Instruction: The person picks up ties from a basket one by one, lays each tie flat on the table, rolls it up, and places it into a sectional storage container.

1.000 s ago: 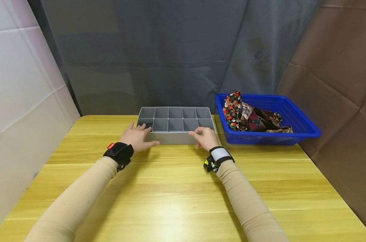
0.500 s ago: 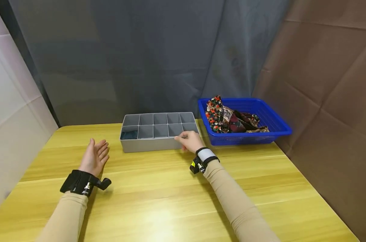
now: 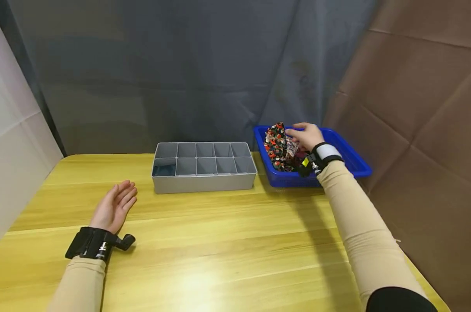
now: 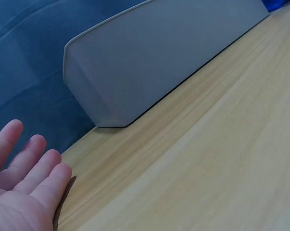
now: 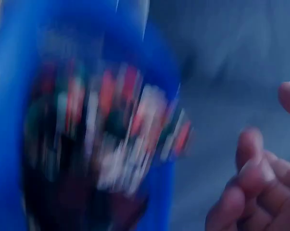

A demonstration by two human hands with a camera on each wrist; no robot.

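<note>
Fabric point(image 3: 279, 145) in blue basket point(image 3: 356, 162) — right hand point(image 3: 307, 135) seemingly touching, grip unclear; left hand point(image 3: 114, 208) lies slack.

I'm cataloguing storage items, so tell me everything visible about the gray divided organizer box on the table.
The gray organizer box is a low rectangular tray, seemingly plastic, split into ten compartments in two rows of five. It sits flat on the yellow wooden table, just left of the blue basket. A dark item lies in its near-left compartment; the rest look empty. Neither hand touches it.

Bare table point(image 3: 227, 242) lies open before the grey organizer point(image 3: 204, 180) and blue basket point(image 3: 356, 167)
</note>
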